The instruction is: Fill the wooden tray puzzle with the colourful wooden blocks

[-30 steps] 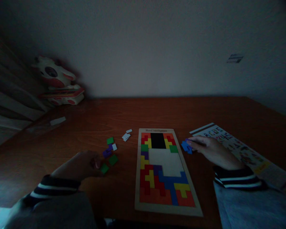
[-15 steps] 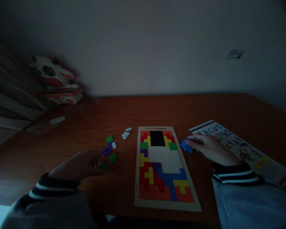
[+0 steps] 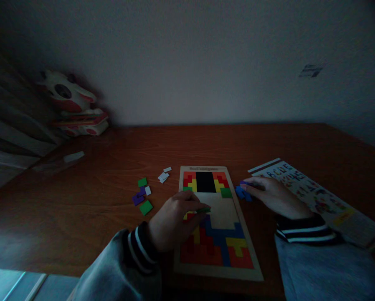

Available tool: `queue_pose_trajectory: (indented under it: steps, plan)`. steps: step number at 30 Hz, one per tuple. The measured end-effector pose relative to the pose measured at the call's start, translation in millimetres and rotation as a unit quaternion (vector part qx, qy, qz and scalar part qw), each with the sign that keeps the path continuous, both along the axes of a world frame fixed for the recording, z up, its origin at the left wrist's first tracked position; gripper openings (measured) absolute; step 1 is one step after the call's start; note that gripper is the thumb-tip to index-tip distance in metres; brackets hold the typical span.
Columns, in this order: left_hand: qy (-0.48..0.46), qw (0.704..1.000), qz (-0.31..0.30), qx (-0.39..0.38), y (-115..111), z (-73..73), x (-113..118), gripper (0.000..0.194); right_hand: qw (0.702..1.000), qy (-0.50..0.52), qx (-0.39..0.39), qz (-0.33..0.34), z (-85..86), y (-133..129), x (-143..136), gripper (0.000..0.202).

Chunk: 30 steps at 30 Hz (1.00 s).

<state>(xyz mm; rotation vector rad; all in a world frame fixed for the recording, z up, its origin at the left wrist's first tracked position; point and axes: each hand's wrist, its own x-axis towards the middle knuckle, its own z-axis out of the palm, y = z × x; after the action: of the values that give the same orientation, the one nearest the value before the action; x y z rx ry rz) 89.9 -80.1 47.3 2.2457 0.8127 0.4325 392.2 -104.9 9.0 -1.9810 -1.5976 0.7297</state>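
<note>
My left hand (image 3: 178, 215) hovers over the left side of the wooden puzzle board (image 3: 219, 274), pinching a green puzzle piece (image 3: 203, 210) seen nearly edge-on. The board is partly filled with red, yellow, blue, orange, green and black pieces, and bare wood (image 3: 221, 213) shows in its middle. To the right of the board, my right hand (image 3: 262, 190) has its fingertips closed on a purple piece (image 3: 244, 182). Blue puzzle pieces (image 3: 244, 193) lie just under those fingers. The left hand hides part of the board's left edge.
Left of the board lie green pieces (image 3: 146, 207), purple pieces (image 3: 138, 200) and several white pieces (image 3: 163, 177). A printed pattern sheet (image 3: 328, 200) rests at the right, partly beneath my right arm. A cow-shaped toy (image 3: 71, 104) stands at the back left, near a curtain.
My left hand has moved right from the loose pieces to above the board, carrying a green piece picked from the table. My right hand has stayed almost in place.
</note>
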Motion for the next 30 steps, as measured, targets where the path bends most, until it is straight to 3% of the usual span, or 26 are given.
queue_pose_trajectory:
  steps: [5,15,22,26,30]
  plan:
    - [-0.034,0.999,0.005,-0.030,-1.2,-7.5,19.5,0.035,1.000,0.004,0.007,0.013,-4.6,0.7,3.0,0.032]
    - [-0.009,0.998,-0.022,0.052,-9.3,-33.1,33.4,0.030,1.000,-0.005,0.007,0.014,-4.4,-0.4,4.9,0.034]
    - [-0.016,0.998,-0.007,0.064,-9.7,-34.6,39.3,0.015,1.000,0.003,0.021,0.006,-1.4,-0.5,2.7,0.032]
    - [-0.020,0.998,-0.008,0.065,-8.2,-38.1,38.5,0.019,0.998,0.024,0.047,-0.022,1.8,-0.4,1.1,0.035]
    - [-0.031,0.997,0.029,0.062,-8.4,-42.0,38.1,0.025,0.996,0.026,0.060,-0.053,1.9,0.0,0.2,0.039]
